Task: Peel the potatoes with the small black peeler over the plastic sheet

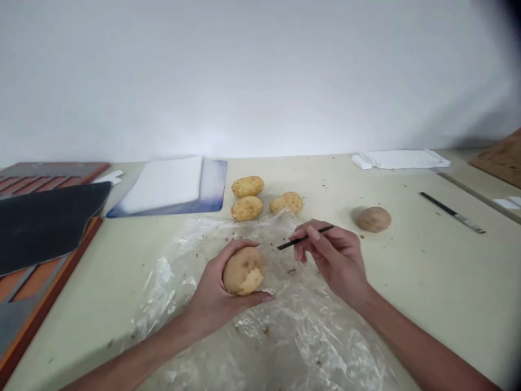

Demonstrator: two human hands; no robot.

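My left hand (220, 288) is wrapped round a brown potato (238, 271), thumb below and fingers over the top. A pale patch of bared flesh shows on the potato's lower right side. To its right, my right hand (336, 260) pinches a thin dark blade-like strip (301, 240), whose tip points at the potato without touching it. Beneath both hands spreads a crumpled clear plastic sheet (280, 336) with small brown scraps on it. Beyond the sheet lie three yellowish potatoes (247, 186) that look peeled. A brown, unpeeled potato (373, 219) rests right of my right hand.
At the right lies a narrow black strip (451, 212) with a pale end. White folded pieces (402, 159) lie by the wall. On the left are a white slab (165, 182) on a blue-edged sheet (215, 203), a black mat (52, 222) and an orange-brown slotted board (52, 293).
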